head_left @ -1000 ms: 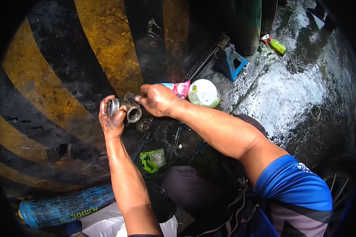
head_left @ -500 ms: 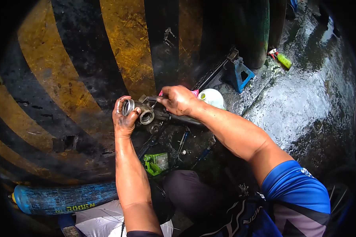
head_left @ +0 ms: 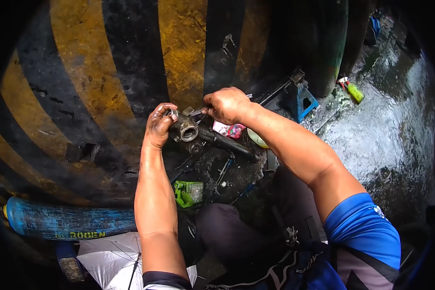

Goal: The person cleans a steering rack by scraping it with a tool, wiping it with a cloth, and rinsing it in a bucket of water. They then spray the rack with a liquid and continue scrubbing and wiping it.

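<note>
A dirty metal housing (head_left: 186, 128) with round openings sits at the end of a dark tube (head_left: 232, 146), which slants down to the right. My left hand (head_left: 160, 124), blackened with grease, is closed around the housing's left end, fingers over the top and thumb in front. Over the housing's upper right side, my right hand (head_left: 228, 105) is closed on a slim metal tool (head_left: 196, 112). One end of this tool meets the housing and the other shows past my knuckles; its exact kind is hidden by my fingers.
A yellow-and-black striped wall (head_left: 183, 53) stands ahead. On the wet floor are a blue jack stand (head_left: 306, 102), a spray bottle (head_left: 355, 93), a pink packet (head_left: 229, 129) and a green plastic piece (head_left: 188, 193). A blue nitrogen cylinder (head_left: 72, 220) and a silver umbrella (head_left: 108, 258) lie lower left.
My right hand has turned and moved slightly up and right, so the tool's far end now shows. More of the dark tube and pink packet is visible. The camera view has shifted.
</note>
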The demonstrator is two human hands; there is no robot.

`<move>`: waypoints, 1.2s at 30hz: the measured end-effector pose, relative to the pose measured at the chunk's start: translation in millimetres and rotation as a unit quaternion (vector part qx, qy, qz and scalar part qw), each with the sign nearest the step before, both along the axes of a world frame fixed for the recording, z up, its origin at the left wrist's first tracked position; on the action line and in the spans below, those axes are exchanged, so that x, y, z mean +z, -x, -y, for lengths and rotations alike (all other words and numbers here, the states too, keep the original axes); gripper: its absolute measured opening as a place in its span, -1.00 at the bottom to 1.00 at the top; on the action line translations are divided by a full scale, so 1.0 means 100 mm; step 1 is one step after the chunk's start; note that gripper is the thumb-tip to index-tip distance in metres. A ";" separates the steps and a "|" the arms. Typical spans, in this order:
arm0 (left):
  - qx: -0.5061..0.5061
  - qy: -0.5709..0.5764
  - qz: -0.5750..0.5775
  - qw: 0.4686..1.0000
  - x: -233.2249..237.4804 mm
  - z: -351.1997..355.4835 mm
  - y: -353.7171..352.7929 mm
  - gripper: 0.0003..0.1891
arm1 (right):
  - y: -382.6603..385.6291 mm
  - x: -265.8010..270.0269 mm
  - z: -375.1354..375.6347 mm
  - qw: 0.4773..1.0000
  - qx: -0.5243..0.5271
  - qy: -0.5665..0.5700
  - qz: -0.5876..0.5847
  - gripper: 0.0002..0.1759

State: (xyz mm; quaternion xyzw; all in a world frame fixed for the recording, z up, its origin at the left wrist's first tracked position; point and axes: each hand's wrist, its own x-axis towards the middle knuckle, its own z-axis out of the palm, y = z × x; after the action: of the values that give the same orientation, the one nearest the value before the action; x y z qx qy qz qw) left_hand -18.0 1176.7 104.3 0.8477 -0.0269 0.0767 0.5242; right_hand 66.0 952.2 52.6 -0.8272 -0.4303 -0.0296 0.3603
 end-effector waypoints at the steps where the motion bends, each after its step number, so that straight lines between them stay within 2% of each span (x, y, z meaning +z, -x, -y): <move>1: -0.016 0.029 -0.019 0.999 0.01 -0.02 -0.01 -0.78 | 0.04 0.13 0.01 0.999 0.031 0.001 0.033 -0.74; 4: -0.013 0.009 -0.020 1.000 -0.01 0.01 -0.10 -0.83 | 0.04 0.24 -0.07 0.993 0.073 0.003 0.091 -0.75; 8: -0.022 0.035 -0.012 0.999 -0.03 -0.04 -0.11 -0.84 | -0.19 0.28 0.00 0.991 -0.023 0.057 0.121 -0.80; 10: -0.044 0.076 -0.006 0.996 -0.02 0.00 -0.12 -0.83 | 0.00 0.34 -0.02 0.978 0.084 -0.054 0.181 -0.78; 11: -0.034 0.050 -0.013 0.998 0.00 0.04 -0.13 -0.83 | 0.01 0.29 -0.12 0.970 0.095 -0.048 0.216 -0.77; 12: -0.024 0.023 -0.021 0.999 0.03 0.07 -0.14 -0.83 | -0.04 0.25 -0.12 0.971 0.096 -0.048 0.214 -0.77; 14: -0.009 0.010 -0.024 1.000 0.04 0.03 -0.13 -0.82 | -0.22 0.23 -0.05 0.983 0.032 -0.016 0.182 -0.79; 15: -0.019 0.028 -0.035 0.999 0.02 -0.03 -0.11 -0.81 | -0.27 0.22 0.01 0.977 -0.032 0.013 0.209 -0.80; 16: -0.034 0.042 -0.046 0.997 0.01 -0.09 -0.13 -0.80 | -0.32 0.19 0.07 0.984 -0.025 0.001 0.174 -0.77; 19: -0.025 0.040 -0.031 0.998 0.03 -0.01 -0.12 -0.78 | -0.03 0.32 0.01 0.971 0.096 -0.085 0.204 -0.72; 20: -0.029 0.033 -0.027 0.999 0.03 0.01 -0.13 -0.78 | -0.01 0.30 -0.06 0.972 0.103 -0.071 0.200 -0.71; 22: -0.039 0.036 -0.041 0.998 0.07 0.04 -0.12 -0.78 | -0.21 0.18 -0.06 0.982 0.049 -0.050 0.176 -0.69; 23: -0.029 0.038 -0.043 0.998 0.07 0.01 -0.12 -0.77 | -0.26 0.22 0.00 0.985 -0.006 0.003 0.174 -0.73; 24: -0.018 0.041 -0.048 0.998 0.05 -0.02 -0.11 -0.77 | -0.26 0.24 0.04 0.987 -0.006 0.008 0.162 -0.72; 27: -0.036 0.062 -0.036 0.997 0.02 0.00 -0.13 -0.77 | 0.00 0.29 -0.03 0.976 0.095 -0.050 0.188 -0.71; 28: -0.051 0.065 -0.031 0.996 0.02 0.01 -0.13 -0.77 | -0.03 0.23 -0.02 0.977 0.097 -0.047 0.182 -0.71; 31: -0.038 0.054 -0.028 0.997 0.07 0.03 -0.12 -0.78 | -0.15 0.28 0.06 0.994 0.020 0.075 0.075 -0.70; 34: -0.027 0.041 -0.039 0.998 0.03 0.01 -0.17 -0.77 | 0.09 0.43 0.04 0.995 0.066 0.050 0.061 -0.70; 36: -0.038 0.039 -0.030 0.998 0.01 0.05 -0.18 -0.77 | 0.07 0.39 0.03 0.993 0.069 0.086 0.032 -0.70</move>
State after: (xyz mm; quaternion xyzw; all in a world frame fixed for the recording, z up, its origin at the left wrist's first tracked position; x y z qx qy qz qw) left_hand 0.3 1171.9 105.7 0.8269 -0.0406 0.0327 0.5600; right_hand 59.3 949.6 92.0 -0.8221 -0.4984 0.0063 0.2753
